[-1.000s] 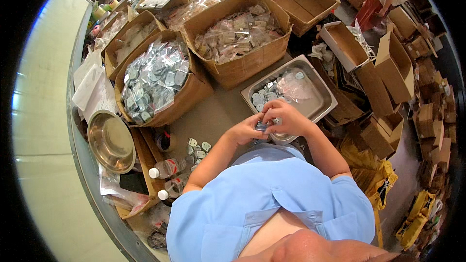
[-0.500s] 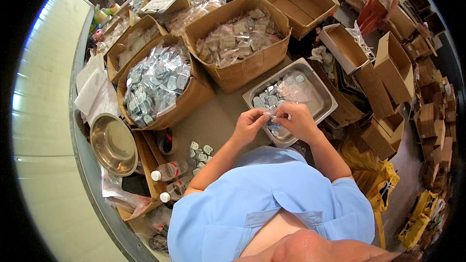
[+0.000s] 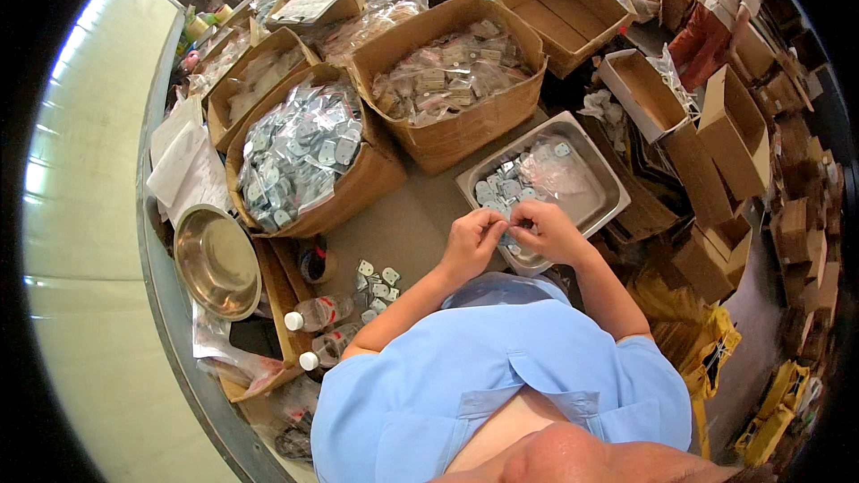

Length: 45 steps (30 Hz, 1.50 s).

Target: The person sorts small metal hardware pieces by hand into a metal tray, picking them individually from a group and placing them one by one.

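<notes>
Over the near left corner of a steel tray [image 3: 601, 219], my left hand [image 3: 474, 239] and my right hand [image 3: 548, 230] meet with fingertips pinched together. Between them is a small clear plastic bag [image 3: 510, 238], mostly hidden by my fingers. Inside the tray, loose metal plates [image 3: 503, 186] with holes lie along the left side. Clear empty-looking bags [image 3: 562, 170] are heaped beside them toward the far end. More small metal plates [image 3: 379, 284] lie in a loose pile on the table, left of my left forearm.
A carton [image 3: 383, 180] of bagged metal plates and another carton [image 3: 465, 138] of bagged parts stand beyond my hands. At left are a round steel bowl [image 3: 217, 261] and two plastic bottles [image 3: 319, 311]. Open boxes [image 3: 565, 16] lie farther off; a person [image 3: 716, 13] bends at far right.
My fingers have closed in nearer each other, and less of the bag shows between them. The whole view has shifted slightly; the person at far right has moved a little.
</notes>
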Motion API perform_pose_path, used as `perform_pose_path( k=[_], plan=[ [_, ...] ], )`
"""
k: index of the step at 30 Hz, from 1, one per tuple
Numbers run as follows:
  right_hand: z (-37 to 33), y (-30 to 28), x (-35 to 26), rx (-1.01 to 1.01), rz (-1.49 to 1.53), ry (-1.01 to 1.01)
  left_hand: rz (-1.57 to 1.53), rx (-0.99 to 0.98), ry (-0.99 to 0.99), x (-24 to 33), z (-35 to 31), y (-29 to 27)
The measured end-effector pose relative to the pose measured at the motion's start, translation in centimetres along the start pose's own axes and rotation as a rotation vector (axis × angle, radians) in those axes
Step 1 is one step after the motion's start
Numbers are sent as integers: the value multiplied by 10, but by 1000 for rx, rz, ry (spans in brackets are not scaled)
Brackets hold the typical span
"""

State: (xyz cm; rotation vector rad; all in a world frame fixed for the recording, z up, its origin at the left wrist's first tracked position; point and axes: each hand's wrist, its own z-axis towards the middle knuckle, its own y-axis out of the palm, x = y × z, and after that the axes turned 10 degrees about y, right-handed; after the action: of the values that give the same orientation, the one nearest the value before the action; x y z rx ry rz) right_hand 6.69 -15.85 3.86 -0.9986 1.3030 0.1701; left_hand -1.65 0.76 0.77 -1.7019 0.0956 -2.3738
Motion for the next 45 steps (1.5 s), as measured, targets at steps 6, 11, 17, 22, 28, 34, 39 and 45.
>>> perform_pose_path(
  k=[6, 11, 17, 22, 28, 34, 39, 45],
  plan=[
    [0, -3, -8, -120, 183, 0, -53, -8, -93, 18, -1, -19],
    [4, 4, -10, -65, 158, -95, 108, -98, 71, 26, 5, -25],
    [3, -1, -9, -114, 222, -81, -24, -35, -135, 29, 3, -32],
    [4, -6, 0, -54, 255, -51, -97, 62, -108, 26, 6, -37],
    [4, -15, 6, -90, 399, -10, -89, 73, -84, 39, 10, -39],
    [8, -11, 3, -96, 396, -33, -138, 42, -84, 41, 11, -36],
    [5, -13, -7, 26, 271, -152, -186, 50, -97, 36, 12, -36],
    [-2, -7, -24, 188, -320, -314, 401, -210, 279, 29, 19, -23]
  ],
)
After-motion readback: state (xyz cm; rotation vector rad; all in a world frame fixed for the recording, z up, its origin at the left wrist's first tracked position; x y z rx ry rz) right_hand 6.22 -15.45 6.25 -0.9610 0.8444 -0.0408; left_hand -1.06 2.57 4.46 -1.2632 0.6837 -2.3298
